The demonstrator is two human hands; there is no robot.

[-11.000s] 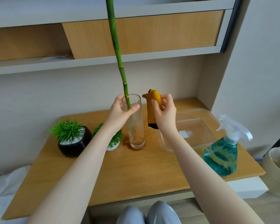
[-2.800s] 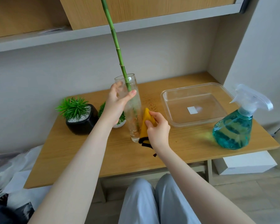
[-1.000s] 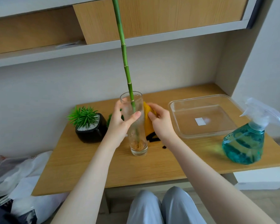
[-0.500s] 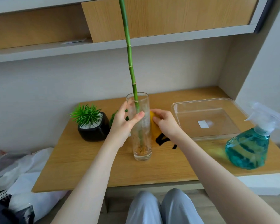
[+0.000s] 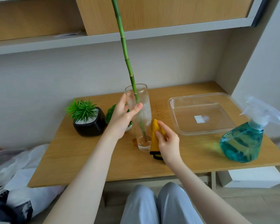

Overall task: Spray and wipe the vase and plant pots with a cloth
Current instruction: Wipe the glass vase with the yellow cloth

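The left hand (image 5: 122, 117) reaches in from the near left with the forearm angled up toward the far side, and grips the upper part of the glass vase (image 5: 141, 120), thumb curled across its near face and fingers wrapped behind. The vase stands upright on the wooden table (image 5: 87, 156), near its middle, with a tall green stalk (image 5: 125, 50) rising out of it and leaning left.

The right hand (image 5: 167, 141) comes in from the near right, wrist low, fingers bent and pinching a yellow cloth (image 5: 154, 138). The cloth is pressed against the lower right side of the vase, its dark edge hanging just above the tabletop.

A black plant pot (image 5: 89, 125) sits to the left of the vase. A small white pot (image 5: 128, 127) shows partly behind the left wrist. A clear tray (image 5: 173, 107) lies to the right, and a blue spray bottle (image 5: 244, 139) stands near the right edge.
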